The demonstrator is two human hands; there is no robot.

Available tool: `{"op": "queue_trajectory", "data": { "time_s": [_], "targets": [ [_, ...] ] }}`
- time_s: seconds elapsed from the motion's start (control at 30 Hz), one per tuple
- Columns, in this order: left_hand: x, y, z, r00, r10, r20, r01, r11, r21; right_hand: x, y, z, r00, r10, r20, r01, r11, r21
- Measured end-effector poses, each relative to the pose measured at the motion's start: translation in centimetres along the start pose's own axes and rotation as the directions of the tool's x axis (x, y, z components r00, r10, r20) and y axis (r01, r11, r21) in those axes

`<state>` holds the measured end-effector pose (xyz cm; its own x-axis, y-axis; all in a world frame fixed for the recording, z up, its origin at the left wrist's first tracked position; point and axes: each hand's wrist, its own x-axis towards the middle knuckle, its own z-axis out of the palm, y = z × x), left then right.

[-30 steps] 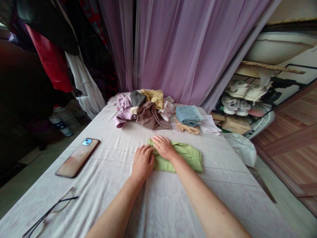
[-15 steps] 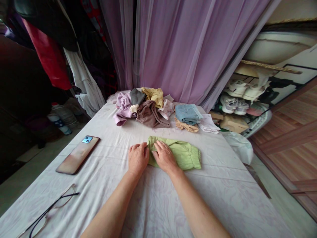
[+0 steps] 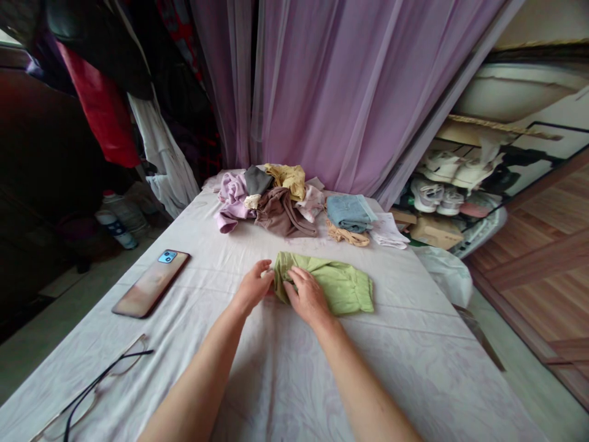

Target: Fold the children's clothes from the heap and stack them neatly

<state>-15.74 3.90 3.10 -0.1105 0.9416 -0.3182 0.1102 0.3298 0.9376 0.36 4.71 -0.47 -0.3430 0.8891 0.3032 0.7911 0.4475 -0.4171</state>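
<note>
Folded light green pants (image 3: pixel 345 285) lie on the bed sheet in front of me, with a gathered, elastic-looking edge at the right. My right hand (image 3: pixel 307 296) rests on their left part, fingers stretched over the cloth and not gripping. At the left edge of the pants is my left hand (image 3: pixel 252 285), turned on its side with its fingers apart. Its fingertips come close to the fabric, and part of them is hard to make out there.
Behind lies a heap of crumpled clothes (image 3: pixel 283 212). Folded blue denim (image 3: pixel 350 213) sits on a tan garment (image 3: pixel 347 234), beside a white folded cloth (image 3: pixel 389 231). On the left are a phone (image 3: pixel 151 285) and eyeglasses (image 3: pixel 99 380). A purple curtain (image 3: pixel 322 92) hangs behind.
My left hand has turned onto its side and its fingers have spread at the left edge of the pants. My right hand stays on the cloth. The view has shifted slightly.
</note>
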Motion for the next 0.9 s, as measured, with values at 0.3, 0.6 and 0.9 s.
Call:
{"op": "queue_trajectory", "data": {
  "time_s": [0.3,0.6,0.9],
  "targets": [
    [-0.2,-0.1,1.0,0.943,-0.113,0.314,0.238,0.888,-0.393,2.1,-1.5,-2.9,0.925,0.366,0.102,-0.376,0.92,0.113],
    [-1.4,-1.0,3.5,0.822,0.301,0.484,-0.143,0.931,-0.336,4.6,0.7,-4.4,0.876,0.393,0.279,-0.481,0.752,0.451],
    [-1.0,-2.0,3.2,0.859,0.209,0.468,-0.029,0.932,-0.362,2.7,5.0,-7.8,0.75,0.604,0.268,-0.599,0.451,0.661]
  ]
}}
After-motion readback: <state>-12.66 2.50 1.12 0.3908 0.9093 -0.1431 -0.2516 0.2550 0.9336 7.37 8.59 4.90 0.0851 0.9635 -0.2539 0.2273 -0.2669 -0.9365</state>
